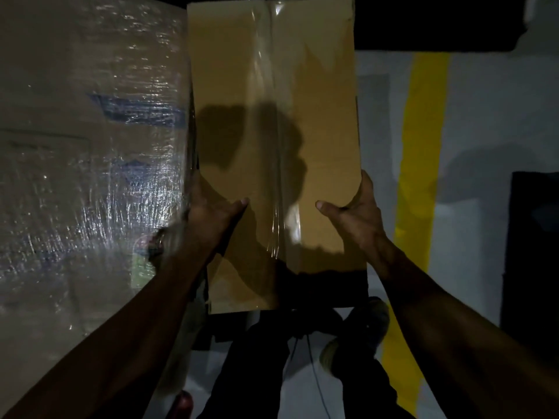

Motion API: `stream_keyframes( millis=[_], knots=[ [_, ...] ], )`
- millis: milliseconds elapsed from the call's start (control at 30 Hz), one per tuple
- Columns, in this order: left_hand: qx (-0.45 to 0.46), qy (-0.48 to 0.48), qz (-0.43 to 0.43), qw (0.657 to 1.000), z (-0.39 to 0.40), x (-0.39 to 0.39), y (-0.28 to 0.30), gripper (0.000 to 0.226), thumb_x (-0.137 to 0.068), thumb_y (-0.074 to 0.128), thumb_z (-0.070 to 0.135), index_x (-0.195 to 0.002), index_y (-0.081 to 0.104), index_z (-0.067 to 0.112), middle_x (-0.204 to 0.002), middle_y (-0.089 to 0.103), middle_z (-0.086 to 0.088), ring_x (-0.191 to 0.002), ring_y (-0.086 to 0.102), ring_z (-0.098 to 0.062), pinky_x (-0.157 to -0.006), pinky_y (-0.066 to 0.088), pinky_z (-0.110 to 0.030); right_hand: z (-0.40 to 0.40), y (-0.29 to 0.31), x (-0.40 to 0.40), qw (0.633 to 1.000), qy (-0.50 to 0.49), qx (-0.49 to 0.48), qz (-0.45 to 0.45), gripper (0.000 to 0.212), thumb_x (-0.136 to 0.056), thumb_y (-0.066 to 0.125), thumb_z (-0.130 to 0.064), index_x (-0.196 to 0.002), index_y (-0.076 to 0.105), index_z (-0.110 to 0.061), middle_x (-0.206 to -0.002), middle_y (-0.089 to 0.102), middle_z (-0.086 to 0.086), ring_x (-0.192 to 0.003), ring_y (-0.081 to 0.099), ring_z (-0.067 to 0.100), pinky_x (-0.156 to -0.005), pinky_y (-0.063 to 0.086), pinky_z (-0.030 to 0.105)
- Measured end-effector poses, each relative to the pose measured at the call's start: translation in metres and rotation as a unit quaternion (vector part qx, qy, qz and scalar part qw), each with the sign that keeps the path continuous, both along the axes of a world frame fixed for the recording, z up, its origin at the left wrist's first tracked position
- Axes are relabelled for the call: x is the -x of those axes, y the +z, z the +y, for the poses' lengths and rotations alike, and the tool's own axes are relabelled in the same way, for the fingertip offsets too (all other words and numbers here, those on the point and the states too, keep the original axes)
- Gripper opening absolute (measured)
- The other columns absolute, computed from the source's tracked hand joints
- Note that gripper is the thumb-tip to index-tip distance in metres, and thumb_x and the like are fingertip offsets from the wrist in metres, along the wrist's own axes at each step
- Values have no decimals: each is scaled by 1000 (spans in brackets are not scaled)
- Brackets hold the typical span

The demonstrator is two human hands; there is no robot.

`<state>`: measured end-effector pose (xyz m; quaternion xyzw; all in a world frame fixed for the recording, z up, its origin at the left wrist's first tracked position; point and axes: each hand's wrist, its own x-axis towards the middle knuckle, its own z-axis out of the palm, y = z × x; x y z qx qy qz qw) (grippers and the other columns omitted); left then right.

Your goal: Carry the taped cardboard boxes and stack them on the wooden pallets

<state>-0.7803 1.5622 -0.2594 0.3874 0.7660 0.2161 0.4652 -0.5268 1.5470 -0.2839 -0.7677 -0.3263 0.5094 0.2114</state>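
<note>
Grey floor (484,122); hands grip taped box (272,116).

Yellow floor stripe (420,176) beside a shrink-wrapped stack (90,146).

Your hands grip a tan box (272,131) with glossy clear tape (269,146). Right of your grip, a yellow stripe (420,176) crosses the grey floor (484,131).
</note>
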Motion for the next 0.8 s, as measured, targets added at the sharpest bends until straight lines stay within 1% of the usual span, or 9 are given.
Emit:
stream_keyframes(
  millis=[100, 167, 233, 300, 433, 500, 567, 700, 800],
  knots=[
    [-5, -25, 13, 1000, -7, -15, 25, 99, -78, 81, 24, -153, 17, 24, -123, 43, 22, -110, 42, 4, -87, 39, -13, -25, 34, -13, 999, -37, -10, 11, 109, -59, 86, -52, -149, 27, -39, -133, 59, -11, -123, 55, 19, -106, 47, 43],
    [-4, -56, 16, 998, -13, -25, 48, 105, -74, 84, 36, -154, 16, 28, -140, 40, 13, -121, 34, -2, -102, 32, -23, -46, 60, -24, 998, -63, -12, 22, 107, -56, 84, -57, -147, 30, -41, -130, 61, -13, -120, 58, 17, -103, 49, 43],
    [6, -88, 10, 996, -20, -37, 75, 109, -62, 83, 56, -150, 23, 34, -143, 47, 6, -127, 45, -13, -109, 38, -39, -72, 87, -35, 996, -92, -1, 21, 103, -59, 86, -55, -145, 31, -42, -129, 62, -14, -119, 59, 16, -102, 51, 45],
    [30, -131, 4, 991, -28, -51, 108, 111, -54, 76, 67, -147, 21, 42, -139, 52, 1, -122, 54, -25, -103, 44, -51, -96, 117, -46, 994, -111, 1, 12, 101, -60, 86, -55, -144, 32, -41, -125, 62, -15, -117, 59, 17, -99, 52, 44],
    [56, -208, -27, 976, -47, -85, 177, 109, -58, 72, 78, -146, 11, 55, -137, 56, -4, -111, 62, -33, -94, 50, -55, -143, 199, -70, 985, -174, 17, 5, 92, -76, 84, -35, -149, 28, -31, -121, 51, -13, -112, 49, 14, -92, 41, 31],
    [44, -254, -9, 966, -56, -105, 215, 104, -61, 67, 75, -147, 17, 45, -137, 54, 3, -115, 58, -29, -97, 47, -47, -164, 237, -78, 979, -203, 20, 4, 93, -78, 83, -32, -151, 26, -29, -126, 50, -9, -114, 49, 15, -94, 42, 33],
    [22, -291, -2, 956, -62, -125, 252, 99, -64, 64, 69, -148, 21, 37, -129, 52, 10, -114, 58, -26, -91, 43, -36, -183, 275, -85, 970, -242, 18, -5, 91, -77, 84, -33, -149, 28, -28, -127, 53, -6, -114, 54, 19, -95, 47, 36],
    [-13, -365, 2, 931, -65, -149, 307, 100, -68, 65, 71, -149, 19, 34, -133, 55, -1, -112, 59, -26, -93, 48, -41, -214, 336, -97, 954, -298, -3, -27, 87, -77, 84, -33, -146, 31, -30, -120, 56, -7, -107, 57, 17, -88, 46, 32],
    [-48, -412, -16, 910, -65, -176, 352, 92, -71, 71, 60, -145, 24, 32, -131, 55, 5, -112, 57, -20, -89, 44, -33, -231, 378, -108, 940, -337, -25, -54, 87, -76, 85, -34, -145, 32, -31, -120, 56, -8, -109, 57, 18, -90, 46, 34]
  ],
)
